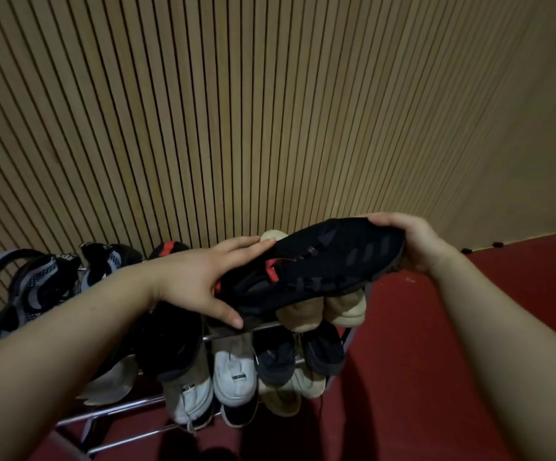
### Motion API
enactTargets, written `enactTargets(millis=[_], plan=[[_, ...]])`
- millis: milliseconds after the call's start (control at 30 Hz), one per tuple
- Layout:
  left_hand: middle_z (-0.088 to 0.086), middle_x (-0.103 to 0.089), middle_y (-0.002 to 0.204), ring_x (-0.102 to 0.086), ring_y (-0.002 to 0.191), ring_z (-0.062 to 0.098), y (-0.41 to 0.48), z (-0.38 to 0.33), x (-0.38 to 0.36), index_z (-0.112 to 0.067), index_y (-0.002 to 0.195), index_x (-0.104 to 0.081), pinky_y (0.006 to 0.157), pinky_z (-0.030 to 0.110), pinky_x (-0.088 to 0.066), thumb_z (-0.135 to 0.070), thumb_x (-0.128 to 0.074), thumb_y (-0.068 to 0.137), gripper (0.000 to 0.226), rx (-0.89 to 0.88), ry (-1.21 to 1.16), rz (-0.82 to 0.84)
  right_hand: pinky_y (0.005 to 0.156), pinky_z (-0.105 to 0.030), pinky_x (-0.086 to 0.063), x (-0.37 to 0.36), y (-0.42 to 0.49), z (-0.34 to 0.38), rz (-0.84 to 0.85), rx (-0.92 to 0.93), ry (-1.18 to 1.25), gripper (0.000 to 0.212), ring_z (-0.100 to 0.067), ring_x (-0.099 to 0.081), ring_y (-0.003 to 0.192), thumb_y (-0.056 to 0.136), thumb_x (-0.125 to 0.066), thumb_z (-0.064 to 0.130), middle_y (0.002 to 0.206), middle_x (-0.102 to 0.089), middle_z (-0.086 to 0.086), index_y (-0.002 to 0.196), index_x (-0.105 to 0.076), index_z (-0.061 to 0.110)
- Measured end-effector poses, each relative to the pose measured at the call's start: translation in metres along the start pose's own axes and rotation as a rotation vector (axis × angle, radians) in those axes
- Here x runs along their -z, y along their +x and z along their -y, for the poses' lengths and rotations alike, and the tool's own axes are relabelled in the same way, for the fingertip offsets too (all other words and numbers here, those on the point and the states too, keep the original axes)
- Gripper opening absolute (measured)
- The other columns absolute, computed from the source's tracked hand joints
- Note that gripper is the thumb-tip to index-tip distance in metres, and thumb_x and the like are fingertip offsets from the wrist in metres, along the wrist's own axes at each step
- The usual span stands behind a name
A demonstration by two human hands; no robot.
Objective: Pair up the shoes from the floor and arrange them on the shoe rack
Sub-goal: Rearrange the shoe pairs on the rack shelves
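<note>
I hold a black sneaker (333, 261) with a red tongue tab sideways above the top tier of the metal shoe rack (236, 329). My left hand (200, 281) grips its heel end, thumb below and fingers along the top. My right hand (416, 242) wraps round its toe end. A matching black shoe with a red tab (170, 251) stands on the top tier behind my left hand. Beige shoes (323, 311) sit on the top tier under the held sneaker.
Grey-and-black patterned shoes (50, 281) fill the rack's left end. Lower tiers hold white sneakers (233, 377), dark shoes (303, 357) and cream shoes (290, 390). A slatted wooden wall (236, 128) stands right behind the rack. Red floor (436, 361) lies to the right.
</note>
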State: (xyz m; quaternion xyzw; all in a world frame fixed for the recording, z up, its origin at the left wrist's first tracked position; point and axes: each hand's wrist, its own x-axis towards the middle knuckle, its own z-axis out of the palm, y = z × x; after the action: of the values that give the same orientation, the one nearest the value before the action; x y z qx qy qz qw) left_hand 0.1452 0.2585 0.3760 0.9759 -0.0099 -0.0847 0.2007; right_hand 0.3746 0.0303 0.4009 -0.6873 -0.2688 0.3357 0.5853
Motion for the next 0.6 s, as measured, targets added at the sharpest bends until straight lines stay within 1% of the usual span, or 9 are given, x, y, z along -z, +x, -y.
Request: enactTargets(millis=[100,167,233,267,367,433,500,567,600], plan=[[-0.035,-0.007,0.148,-0.017,0.136,-0.013,0.001,-0.004,0.000,-0.064,0.136,0.006,0.112,0.014,-0.021,-0.034,-0.079,0.072,0.111,-0.056,-0.320,0.001,0.055,-0.020,-0.053,0.004,0.002,0.011,-0.024,-0.011,0.048,0.025,-0.017,-0.068,0.066,0.093,-0.044,0.023,0.071,-0.072,-0.002,0.090,-0.066,0.012],[-0.031,-0.021,0.147,-0.031,0.132,-0.010,0.000,-0.008,-0.003,-0.063,0.138,-0.003,0.108,0.013,-0.029,-0.021,-0.080,0.073,0.109,-0.085,-0.507,-0.009,0.063,-0.025,-0.052,0.004,0.006,0.015,-0.057,-0.024,0.040,0.025,-0.020,-0.066,0.072,0.092,-0.048,0.030,0.072,-0.072,-0.002,0.090,-0.066,0.012],[-0.022,-0.035,0.145,-0.042,0.129,-0.003,0.002,-0.014,-0.007,-0.056,0.142,-0.011,0.105,0.015,-0.035,-0.013,-0.079,0.073,0.106,-0.104,-0.637,-0.037,0.070,-0.031,-0.050,0.001,0.008,0.017,-0.078,-0.045,0.013,0.035,-0.020,-0.064,0.082,0.095,-0.044,0.041,0.084,-0.071,-0.004,0.098,-0.065,0.013],[-0.018,-0.042,0.141,-0.046,0.126,0.000,0.003,-0.018,-0.010,-0.051,0.142,-0.014,0.103,0.016,-0.038,-0.010,-0.077,0.072,0.103,-0.098,-0.705,-0.071,0.069,-0.032,-0.050,-0.002,0.011,0.017,-0.106,-0.048,0.017,0.043,-0.019,-0.064,0.084,0.096,-0.038,0.049,0.091,-0.069,-0.004,0.105,-0.062,0.014],[-0.019,-0.051,0.130,-0.054,0.118,-0.002,0.010,-0.029,-0.023,-0.042,0.144,-0.018,0.100,0.018,-0.043,-0.012,-0.075,0.066,0.101,-0.016,-0.886,-0.284,0.064,-0.032,-0.054,-0.020,0.009,0.013,-0.191,-0.027,0.191,0.051,-0.018,-0.065,0.081,0.096,-0.025,0.059,0.097,-0.062,-0.005,0.121,-0.047,0.021],[-0.023,-0.053,0.125,-0.056,0.113,-0.005,0.017,-0.033,-0.033,-0.042,0.145,-0.021,0.099,0.020,-0.045,-0.019,-0.078,0.061,0.103,0.065,-0.944,-0.466,0.067,-0.036,-0.059,-0.036,0.001,-0.001,-0.134,0.005,0.211,0.059,-0.023,-0.067,0.086,0.094,-0.032,0.057,0.122,-0.056,-0.010,0.144,-0.027,0.026],[-0.027,-0.051,0.122,-0.054,0.107,-0.014,0.023,-0.035,-0.043,-0.045,0.143,-0.022,0.092,0.010,-0.045,-0.026,-0.082,0.060,0.104,0.115,-0.893,-0.607,0.072,-0.039,-0.059,-0.060,-0.007,-0.018,0.001,0.068,0.084,0.075,-0.015,-0.067,0.086,0.091,-0.047,0.047,0.137,-0.044,-0.002,0.150,0.000,0.039],[-0.030,-0.047,0.123,-0.049,0.105,-0.021,0.024,-0.034,-0.049,-0.049,0.141,-0.018,0.081,-0.001,-0.041,-0.029,-0.083,0.061,0.105,0.147,-0.849,-0.683,0.072,-0.027,-0.059,-0.081,-0.008,-0.034,0.058,0.142,-0.047,0.088,0.001,-0.065,0.085,0.092,-0.057,0.028,0.143,-0.035,0.003,0.149,0.009,0.037],[-0.028,-0.044,0.129,-0.047,0.111,-0.019,0.023,-0.032,-0.052,-0.052,0.140,-0.017,0.084,-0.001,-0.040,-0.033,-0.083,0.059,0.106,0.139,-0.829,-0.685,0.072,-0.020,-0.057,-0.088,-0.005,-0.040,0.043,0.168,-0.078,0.090,0.008,-0.064,0.083,0.092,-0.058,0.021,0.146,-0.032,0.003,0.150,0.009,0.034]])
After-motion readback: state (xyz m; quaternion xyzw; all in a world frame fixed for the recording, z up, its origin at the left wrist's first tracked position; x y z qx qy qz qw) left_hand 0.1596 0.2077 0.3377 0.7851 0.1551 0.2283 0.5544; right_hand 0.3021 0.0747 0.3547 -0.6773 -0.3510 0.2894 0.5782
